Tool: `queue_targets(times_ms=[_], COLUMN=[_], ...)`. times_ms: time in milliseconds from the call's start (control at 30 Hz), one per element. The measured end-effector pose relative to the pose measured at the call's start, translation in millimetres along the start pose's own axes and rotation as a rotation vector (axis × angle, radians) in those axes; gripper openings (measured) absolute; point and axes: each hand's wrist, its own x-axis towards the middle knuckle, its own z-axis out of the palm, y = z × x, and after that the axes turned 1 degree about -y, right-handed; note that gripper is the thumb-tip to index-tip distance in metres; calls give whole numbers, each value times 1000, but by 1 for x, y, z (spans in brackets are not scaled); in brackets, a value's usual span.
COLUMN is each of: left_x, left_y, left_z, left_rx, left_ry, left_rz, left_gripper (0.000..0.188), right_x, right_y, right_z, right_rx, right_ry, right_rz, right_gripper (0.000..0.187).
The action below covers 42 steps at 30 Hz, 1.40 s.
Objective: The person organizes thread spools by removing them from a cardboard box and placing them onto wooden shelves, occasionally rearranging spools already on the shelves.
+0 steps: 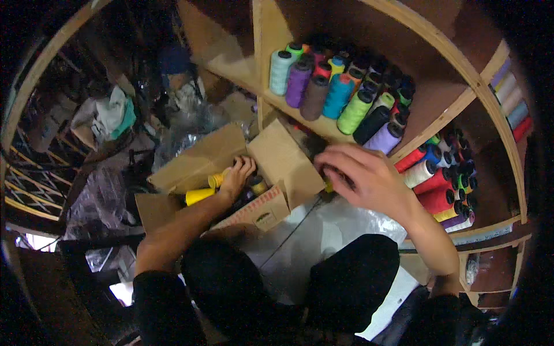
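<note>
An open cardboard box (288, 155) with raised flaps stands in front of my knees. Inside it lie yellow thread cones (200, 196) and a darker gold spool (257, 185). My left hand (238, 177) reaches into the box, its fingers bent down among the spools; what they grip is mostly hidden. To the right of the box, just below the shelf edge, my right hand (366, 176) is raised with curled fingers, slightly blurred. A bit of yellow and something dark show beneath those fingers, too little to name.
Many-coloured thread cones (340, 95) stand packed on the wooden shelf (450, 112) ahead. More cones (435, 190) fill the compartment at right. Clear plastic wrapping (104, 196) and cloth (109, 115) clutter the left side. My dark-clothed knees (352, 271) are close below.
</note>
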Motion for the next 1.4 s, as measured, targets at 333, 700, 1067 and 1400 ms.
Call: queue_targets(times_ms=[333, 700, 1067, 1400], left_x=[-1, -82, -146, -97], left_y=[-8, -139, -196, -253], left_z=[-23, -76, -113, -166], left_rx=[-67, -513, -2988, -3126], left_ry=[-175, 120, 508, 980], left_rz=[51, -692, -1112, -773], left_gripper=[47, 65, 44, 41], right_x=[65, 60, 54, 34], right_y=[36, 37, 26, 22], right_z=[158, 286, 251, -15], right_rx=[281, 103, -361, 198], right_ry=[-548, -775, -538, 357], right_rz=[75, -217, -617, 172], right_gripper=[21, 23, 22, 52])
